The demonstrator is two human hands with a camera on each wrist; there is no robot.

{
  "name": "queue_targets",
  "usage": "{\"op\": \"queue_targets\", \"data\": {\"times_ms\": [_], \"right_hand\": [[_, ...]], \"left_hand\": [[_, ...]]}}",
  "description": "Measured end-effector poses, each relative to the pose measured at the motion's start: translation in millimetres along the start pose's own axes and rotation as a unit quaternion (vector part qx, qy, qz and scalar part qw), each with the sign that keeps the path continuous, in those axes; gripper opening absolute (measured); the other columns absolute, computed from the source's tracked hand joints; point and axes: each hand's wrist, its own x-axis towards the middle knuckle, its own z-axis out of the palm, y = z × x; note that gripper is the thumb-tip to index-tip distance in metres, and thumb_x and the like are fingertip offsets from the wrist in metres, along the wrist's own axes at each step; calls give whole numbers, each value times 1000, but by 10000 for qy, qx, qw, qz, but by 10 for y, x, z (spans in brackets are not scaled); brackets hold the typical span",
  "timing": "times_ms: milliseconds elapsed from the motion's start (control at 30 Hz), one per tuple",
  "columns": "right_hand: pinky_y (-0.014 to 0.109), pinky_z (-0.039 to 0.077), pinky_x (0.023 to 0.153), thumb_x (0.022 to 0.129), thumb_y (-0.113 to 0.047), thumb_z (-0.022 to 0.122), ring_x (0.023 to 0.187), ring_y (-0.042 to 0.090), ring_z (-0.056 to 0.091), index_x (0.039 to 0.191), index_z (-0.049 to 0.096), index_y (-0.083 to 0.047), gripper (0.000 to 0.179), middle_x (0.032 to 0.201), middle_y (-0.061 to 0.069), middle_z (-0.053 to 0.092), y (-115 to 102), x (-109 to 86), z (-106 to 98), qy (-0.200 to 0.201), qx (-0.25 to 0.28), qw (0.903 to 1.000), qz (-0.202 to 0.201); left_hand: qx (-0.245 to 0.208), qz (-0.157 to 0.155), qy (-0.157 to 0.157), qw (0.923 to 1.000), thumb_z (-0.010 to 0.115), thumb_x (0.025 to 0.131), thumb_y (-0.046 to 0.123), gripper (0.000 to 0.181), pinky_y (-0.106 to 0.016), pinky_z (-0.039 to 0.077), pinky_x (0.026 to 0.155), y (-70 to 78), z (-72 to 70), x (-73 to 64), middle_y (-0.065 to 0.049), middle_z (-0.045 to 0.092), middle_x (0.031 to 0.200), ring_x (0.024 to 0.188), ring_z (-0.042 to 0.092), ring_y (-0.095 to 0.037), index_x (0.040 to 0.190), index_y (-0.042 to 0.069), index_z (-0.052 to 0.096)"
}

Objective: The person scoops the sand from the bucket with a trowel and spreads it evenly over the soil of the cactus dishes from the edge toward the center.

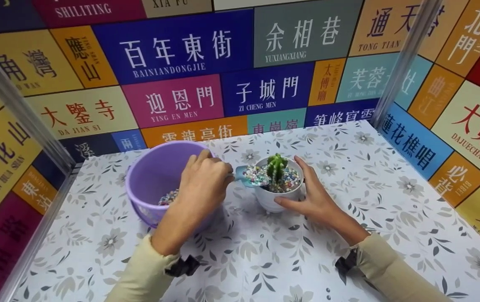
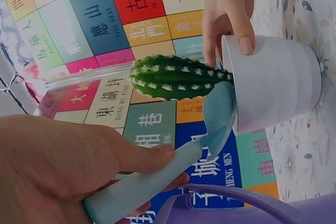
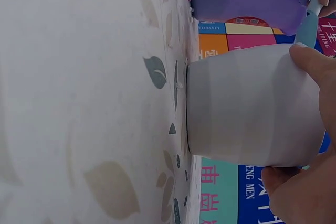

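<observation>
My left hand [image 1: 201,184] grips the pale handle of a small blue-green shovel [image 2: 218,111]. Its blade, heaped with multicoloured pebbles [image 1: 256,175], lies at the left rim of a white pot [image 1: 271,203]. In the pot stands a green ribbed cactus [image 2: 168,77] with pebbles around its base. With thumb and fingers spread around the rim, my right hand [image 1: 317,195] holds the pot, which stands upright on the table. A purple bucket [image 1: 139,184] is beside and partly behind my left hand, with more pebbles at its bottom.
The table [image 1: 240,260] has a white cloth printed with grey flowers and leaves. Panels with coloured name blocks [image 1: 181,46] enclose it at the back and sides, with metal posts [image 1: 403,63] at the corners. In the right wrist view, a few loose pebbles [image 3: 190,11] lie by the bucket.
</observation>
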Motion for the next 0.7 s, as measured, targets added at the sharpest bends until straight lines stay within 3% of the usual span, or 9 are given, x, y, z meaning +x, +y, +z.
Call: {"op": "queue_targets", "data": {"times_ms": [433,700], "right_hand": [[75,19,128,84,-43,93,167,42,19,174,16,-31,119,180,13,19,-17,-22,-5,-42,53,10000,-18],[73,22,128,83,-44,95,165,42,24,173,17,-30,120,179,13,22,-12,-26,-2,-8,40,10000,6]], "left_hand": [[576,95,233,9980,84,92,17,6,-47,47,78,68,-31,-35,-10,78,82,95,63,-33,86,13,84],[194,-7,178,9997,83,93,16,5,-48,47,79,62,-64,-97,-10,80,87,97,63,-34,91,12,85]]}}
